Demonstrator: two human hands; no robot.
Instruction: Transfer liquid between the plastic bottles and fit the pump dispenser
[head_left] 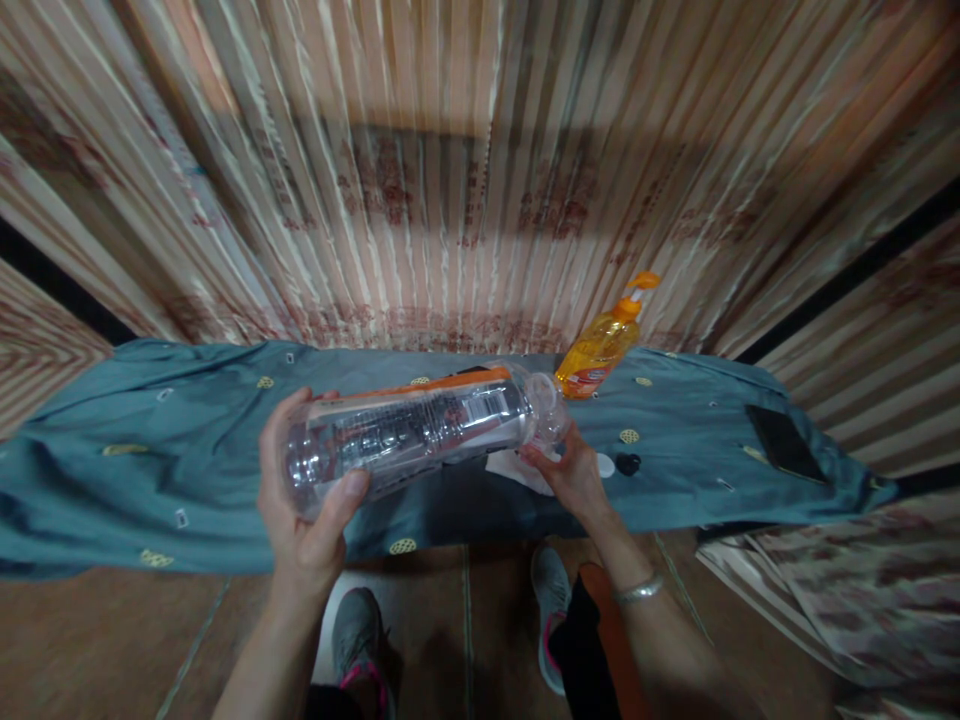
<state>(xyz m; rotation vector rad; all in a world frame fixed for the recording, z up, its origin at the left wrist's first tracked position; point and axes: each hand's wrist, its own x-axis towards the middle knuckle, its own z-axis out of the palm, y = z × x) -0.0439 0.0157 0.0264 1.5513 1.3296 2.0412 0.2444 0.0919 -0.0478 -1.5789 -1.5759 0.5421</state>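
A large clear plastic bottle (405, 430) with an orange-edged label lies tilted across the view, its mouth towards the right. My left hand (304, 500) is wrapped round its base end. At its mouth, my right hand (574, 475) grips a small clear container (551, 410); whether that is a cup or a small bottle I cannot tell. The two openings meet or nearly meet. Below my right hand, partly covered by it, is a white cloth or tissue (517, 470). A white round cap (604, 466) and a small black piece (628, 464) lie just right of my fingers.
A pump bottle of yellow liquid (600, 350) with an orange top stands behind my right hand. A dark flat rectangular object (785, 443) rests at the right of the teal cloth-covered table (210, 450). Pleated curtains (450, 200) hang close behind and at both sides.
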